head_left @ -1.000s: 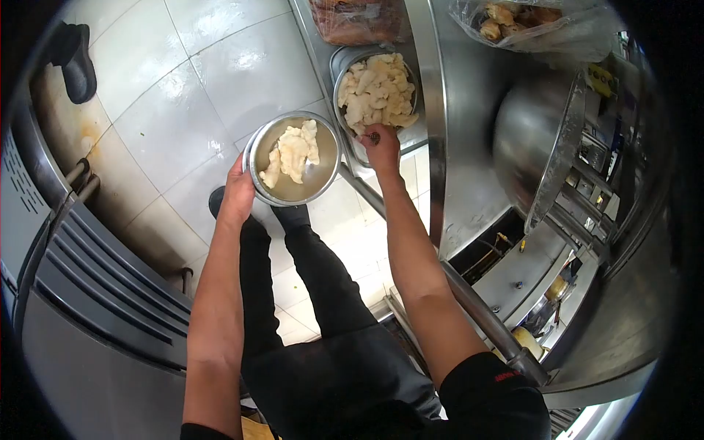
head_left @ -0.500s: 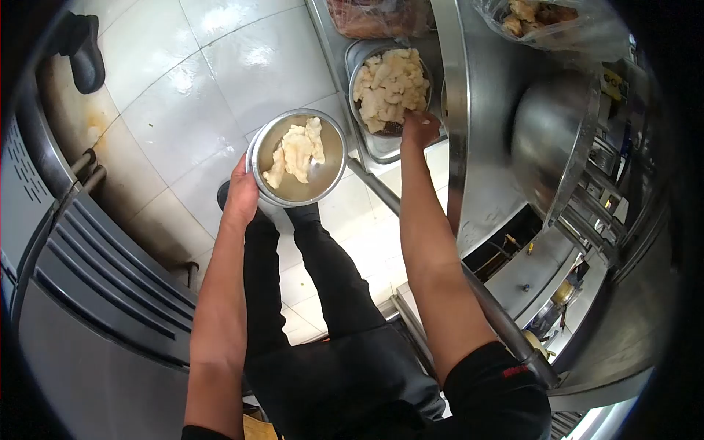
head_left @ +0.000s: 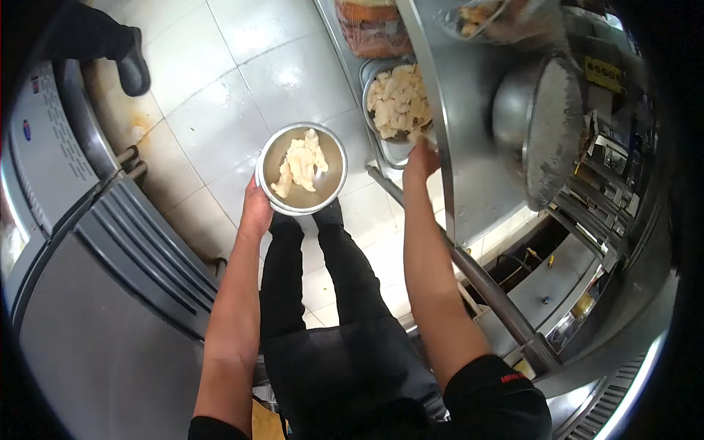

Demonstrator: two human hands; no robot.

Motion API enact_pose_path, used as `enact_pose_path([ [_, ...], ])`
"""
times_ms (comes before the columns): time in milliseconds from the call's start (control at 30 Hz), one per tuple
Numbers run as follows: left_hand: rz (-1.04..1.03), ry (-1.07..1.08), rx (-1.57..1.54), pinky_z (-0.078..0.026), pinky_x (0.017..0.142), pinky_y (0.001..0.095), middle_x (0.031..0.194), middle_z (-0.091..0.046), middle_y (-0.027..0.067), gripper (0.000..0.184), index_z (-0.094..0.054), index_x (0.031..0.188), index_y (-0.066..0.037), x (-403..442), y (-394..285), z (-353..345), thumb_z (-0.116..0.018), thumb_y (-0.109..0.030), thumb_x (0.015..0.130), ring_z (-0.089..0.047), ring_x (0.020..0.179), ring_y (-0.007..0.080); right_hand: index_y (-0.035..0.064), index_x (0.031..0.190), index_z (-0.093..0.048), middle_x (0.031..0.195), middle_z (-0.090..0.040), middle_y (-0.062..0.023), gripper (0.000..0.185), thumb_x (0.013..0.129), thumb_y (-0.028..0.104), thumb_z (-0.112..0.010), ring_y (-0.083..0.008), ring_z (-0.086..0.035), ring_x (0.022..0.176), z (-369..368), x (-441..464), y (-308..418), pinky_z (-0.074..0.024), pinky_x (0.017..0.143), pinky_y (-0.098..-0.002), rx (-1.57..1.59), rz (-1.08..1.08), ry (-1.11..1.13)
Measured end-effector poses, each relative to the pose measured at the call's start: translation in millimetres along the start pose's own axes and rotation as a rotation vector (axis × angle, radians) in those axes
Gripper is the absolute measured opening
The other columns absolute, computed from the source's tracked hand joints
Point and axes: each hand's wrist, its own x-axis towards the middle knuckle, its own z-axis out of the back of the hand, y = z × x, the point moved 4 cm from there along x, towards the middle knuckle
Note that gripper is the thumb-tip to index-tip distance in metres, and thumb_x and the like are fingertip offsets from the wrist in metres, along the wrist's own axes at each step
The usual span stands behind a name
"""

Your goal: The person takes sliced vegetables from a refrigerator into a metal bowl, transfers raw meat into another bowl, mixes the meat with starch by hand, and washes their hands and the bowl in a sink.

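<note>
The person's left hand [head_left: 256, 210] gripped the near left side of a steel bowl [head_left: 334, 158], where a few pale, creamy pieces [head_left: 301, 163] lay clumped together, lumpy and ragged-edged. Beyond the bowl and to its right, the right hand [head_left: 423, 160] was by the edge of a round container [head_left: 397, 136], though I couldn't tell whether its fingers were closed on anything; similar pale chunks [head_left: 398, 99] were heaped inside, and farther from the bowl sat a plastic-wrapped package [head_left: 374, 33].
</note>
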Motion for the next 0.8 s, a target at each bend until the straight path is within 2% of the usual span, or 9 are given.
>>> enact_pose_path([
  [67,-0.01,0.0,0.04,-0.04,0.097,0.0338,0.125,-0.05,0.0104,0.043,-0.039,0.13,-0.004,-13.7,-5.9,-5.0,-0.045,-0.023,0.091,-0.049,0.114,0.0199,-0.0017,0.116,-0.042,0.06,-0.051,-0.0045,0.046,0.074,0.006,-0.06,-0.0114,-0.045,0.047,35.8,-73.2,82.0,-0.0343,0.043,-0.0246,0.634,-0.214,0.259],
  [233,0.031,-0.171,0.082,-0.042,0.092,0.0321,0.123,-0.052,0.0091,0.04,-0.041,0.129,-0.004,-55.0,-47.7,-53.8,-0.043,-0.013,0.091,-0.051,0.111,0.0189,0.0085,0.131,-0.035,0.082,-0.058,-0.0059,0.065,0.073,-0.004,-0.062,-0.0076,-0.047,0.051,99.4,-139.4,197.0,-0.0381,0.044,-0.0221,0.58,-0.339,1.187],
  [300,0.038,-0.136,0.031,-0.041,0.094,0.0327,0.124,-0.051,0.0091,0.04,-0.04,0.129,-0.003,-79.4,-61.7,-70.6,-0.044,-0.016,0.091,-0.051,0.111,0.0191,0.0047,0.129,-0.037,0.098,-0.057,-0.0094,0.059,0.076,0.001,-0.062,-0.0076,-0.051,0.061,128.4,-136.5,230.9,-0.0441,0.054,-0.0232,0.326,0.056,0.969],
  [433,-0.053,0.023,0.053,-0.041,0.095,0.0332,0.125,-0.05,0.0091,0.043,-0.041,0.128,-0.002,-185.5,-107.1,-138.0,-0.048,-0.023,0.091,-0.05,0.112,0.019,-0.0004,0.126,-0.04,0.114,-0.054,-0.0107,0.051,0.081,0.009,-0.061,-0.0089,-0.054,0.066,223.6,-152.2,249.0,-0.0464,0.059,-0.0245,0.407,-0.089,0.953],
  [500,-0.013,-0.005,0.022,-0.042,0.095,0.0336,0.124,-0.05,0.0097,0.043,-0.041,0.127,-0.002,-244.0,-125.0,-180.6,-0.049,-0.024,0.09,-0.051,0.111,0.0192,-0.0017,0.125,-0.04,0.114,-0.054,-0.0117,0.05,0.082,0.01,-0.06,-0.0095,-0.055,0.066,288.6,-158.9,287.1,-0.047,0.057,-0.0255,0.553,-0.332,1.15],
  [567,-0.029,-0.014,0.092,-0.043,0.093,0.0344,0.124,-0.05,0.0114,0.042,-0.042,0.126,-0.002,-289.8,-150.7,-236.9,-0.049,-0.022,0.09,-0.052,0.11,0.0201,-0.0032,0.121,-0.04,0.108,-0.057,-0.0148,0.045,0.083,0.011,-0.058,-0.0113,-0.058,0.068,354.4,-144.5,327.7,-0.0476,0.055,-0.0264,0.446,-0.161,1.179],
  [733,-0.119,0.324,0.231,-0.038,0.099,0.0343,0.13,-0.044,0.0124,0.043,-0.035,0.129,0.0,-367.2,-183.5,-349.0,-0.04,-0.024,0.095,-0.046,0.116,0.0218,-0.0025,0.108,-0.037,0.08,-0.059,-0.0114,0.036,0.079,0.009,-0.055,-0.0106,-0.052,0.052,467.1,-122.5,384.9,-0.0406,0.04,-0.0253,0.43,-0.003,0.725],
  [767,-0.177,0.397,0.32,-0.037,0.099,0.0341,0.13,-0.043,0.0123,0.044,-0.035,0.129,0.001,-378.9,-176.4,-372.3,-0.038,-0.029,0.096,-0.046,0.116,0.0216,-0.0052,0.109,-0.04,0.087,-0.063,-0.0219,0.045,0.075,0.017,-0.059,-0.0222,-0.063,0.072,483.6,-113.1,371.2,-0.0494,0.063,-0.0327,0.343,-0.055,0.676],
  [800,-0.174,0.47,0.322,-0.037,0.099,0.034,0.129,-0.044,0.0118,0.049,-0.035,0.129,0.001,-389.0,-167.9,-397.2,-0.035,-0.035,0.096,-0.046,0.116,0.0213,-0.0055,0.109,-0.04,0.083,-0.062,-0.0194,0.046,0.074,0.017,-0.059,-0.0217,-0.062,0.068,503.4,-99.2,364.2,-0.0488,0.061,-0.033,0.363,-0.101,0.651],
])
